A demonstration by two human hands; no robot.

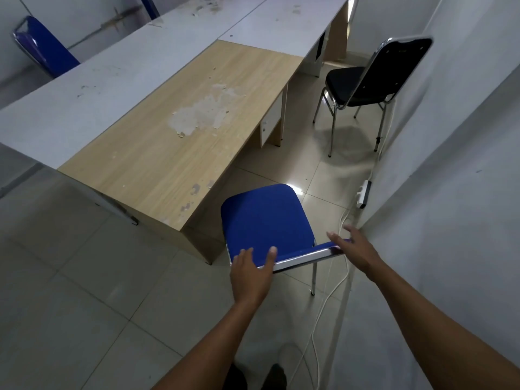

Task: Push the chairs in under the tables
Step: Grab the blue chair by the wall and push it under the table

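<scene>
A blue chair (264, 220) with a chrome frame stands on the tiled floor beside the near end of the wooden table (174, 136), its seat outside the tabletop's edge. My left hand (251, 273) rests on the top of its backrest, thumb and fingers curled over the blue padding. My right hand (356, 249) hovers at the right end of the backrest with fingers spread, touching or just above the chrome rail. A black chair (365, 83) stands farther away, pulled out from the grey table (281, 26).
A white wall (450, 164) runs close along the right. A power strip (364, 194) and white cable (332, 291) lie on the floor by it. Another blue chair (42, 47) stands beyond the grey divider at far left. My shoes show at the bottom.
</scene>
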